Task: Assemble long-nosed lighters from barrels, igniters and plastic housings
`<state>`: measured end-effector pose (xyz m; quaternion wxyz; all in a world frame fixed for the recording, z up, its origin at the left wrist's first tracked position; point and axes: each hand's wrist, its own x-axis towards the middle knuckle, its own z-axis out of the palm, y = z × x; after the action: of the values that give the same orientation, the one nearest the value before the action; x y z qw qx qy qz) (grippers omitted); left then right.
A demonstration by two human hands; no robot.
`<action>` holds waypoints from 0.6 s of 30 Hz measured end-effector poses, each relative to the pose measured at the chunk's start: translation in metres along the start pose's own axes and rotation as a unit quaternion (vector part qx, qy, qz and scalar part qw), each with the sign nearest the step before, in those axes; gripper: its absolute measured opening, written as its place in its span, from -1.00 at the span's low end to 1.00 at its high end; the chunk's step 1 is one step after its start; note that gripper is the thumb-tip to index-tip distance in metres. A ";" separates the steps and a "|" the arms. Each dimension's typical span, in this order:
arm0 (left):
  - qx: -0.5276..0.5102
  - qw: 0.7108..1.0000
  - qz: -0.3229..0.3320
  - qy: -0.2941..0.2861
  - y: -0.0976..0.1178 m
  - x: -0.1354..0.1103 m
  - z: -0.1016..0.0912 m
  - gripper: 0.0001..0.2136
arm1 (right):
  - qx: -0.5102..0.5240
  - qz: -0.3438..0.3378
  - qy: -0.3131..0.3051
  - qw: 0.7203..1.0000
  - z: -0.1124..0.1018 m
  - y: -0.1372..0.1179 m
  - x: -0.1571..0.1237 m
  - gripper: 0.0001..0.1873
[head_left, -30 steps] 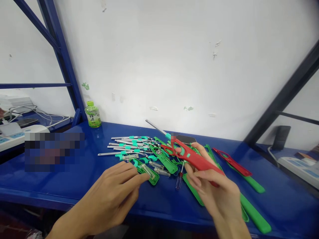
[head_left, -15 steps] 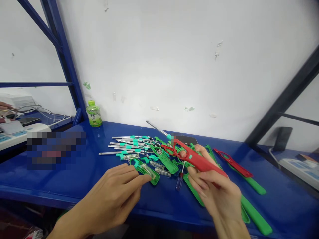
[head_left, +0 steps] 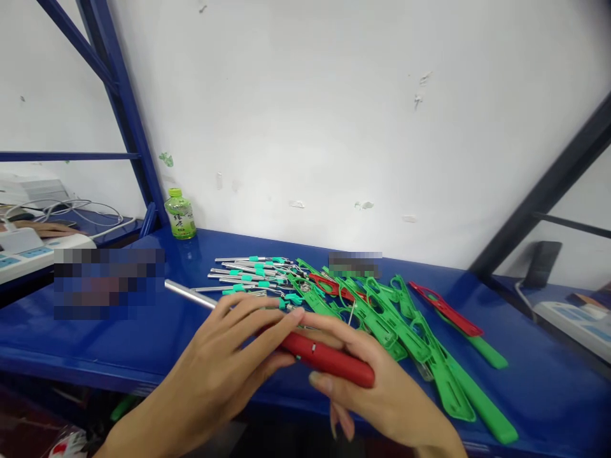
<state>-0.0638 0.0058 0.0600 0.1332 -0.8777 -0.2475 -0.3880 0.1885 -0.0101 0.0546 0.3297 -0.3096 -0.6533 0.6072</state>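
Both hands are closed round a red long-nosed lighter, held over the front of the blue table. My left hand grips its front part, with the metal tube sticking out to the left. My right hand holds the red handle end, thumb below and fingers above. Behind my left hand lie several metal lighter tubes with teal parts. Green lighter casing halves are heaped behind and right of my right hand. A screwdriver's shaft shows among them; its handle is hidden.
A green drink bottle stands at the back left by the blue frame post. Red casing halves and a green one lie at the right. White power strips and a person's hand are at the far left.
My right hand has brought the red lighter left and down, turning it so its tube points left. My left hand has moved onto it, away from the clear part in the green casing.
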 end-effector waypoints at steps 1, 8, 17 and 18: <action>-0.017 1.000 -0.002 0.008 0.000 0.000 0.001 -0.71 | -0.019 -0.005 0.007 1.000 0.002 -0.001 0.002 -0.39; -0.034 0.998 -0.018 0.056 -0.002 0.000 0.004 -0.77 | -0.138 -0.118 0.170 0.969 0.013 -0.005 0.015 -0.60; -0.073 0.993 -0.031 0.086 0.000 -0.004 -0.001 -0.73 | -0.204 -0.243 0.199 0.927 0.014 -0.003 0.009 -0.60; -0.074 0.993 -0.034 0.087 0.001 -0.003 -0.002 -0.72 | -0.210 -0.258 0.195 0.923 0.014 -0.003 0.009 -0.58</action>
<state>-0.0666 0.0034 0.0590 0.0763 -0.8393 -0.2351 -0.4843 0.1719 -0.0117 0.0570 0.5232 -0.3048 -0.7456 0.2782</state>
